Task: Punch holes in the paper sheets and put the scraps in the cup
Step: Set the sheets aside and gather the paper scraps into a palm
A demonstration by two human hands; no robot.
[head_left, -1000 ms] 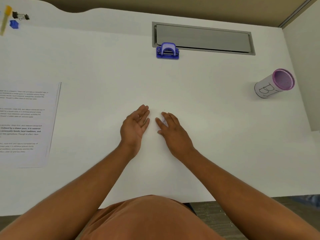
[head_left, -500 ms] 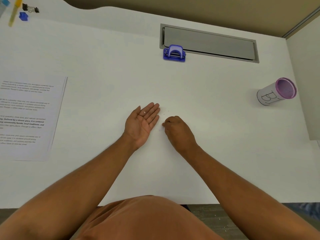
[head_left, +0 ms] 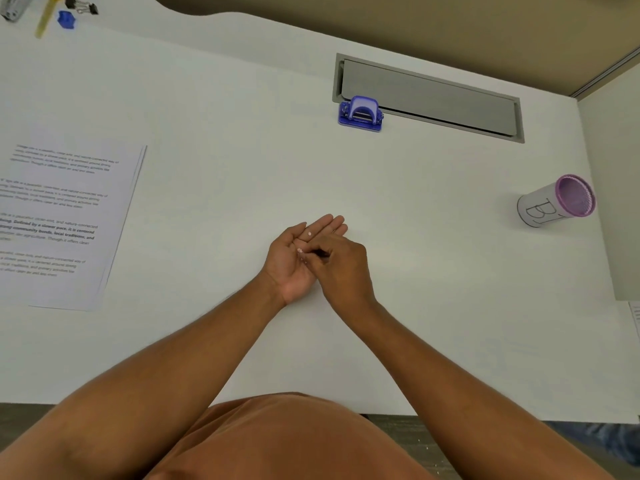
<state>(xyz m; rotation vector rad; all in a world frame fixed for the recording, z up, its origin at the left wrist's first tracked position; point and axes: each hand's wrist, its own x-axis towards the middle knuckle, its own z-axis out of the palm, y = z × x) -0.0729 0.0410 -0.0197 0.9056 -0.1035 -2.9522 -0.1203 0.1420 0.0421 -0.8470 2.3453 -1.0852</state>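
Your left hand [head_left: 294, 258] is lying flat and released, palm up, carrying the tiny white scraps [head_left: 309, 233]; your right hand [head_left: 341, 268] is pinching one more over that palm. The cup [head_left: 554, 202] is sitting well apart on the desk [head_left: 415, 306]; if you are tipping your palm while carrying them there, the scraps could be sliding off.

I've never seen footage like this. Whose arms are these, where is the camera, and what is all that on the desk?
No machine here: a person wears a camera on the head, looking down at their own arms. The left hand lies palm up with tiny white paper scraps on it; the right hand pinches at them with curled fingertips. On the white desk sit a blue hole punch, printed paper sheets at the left, and a cup with a purple rim at the right. Small office bits lie in the far left corner.
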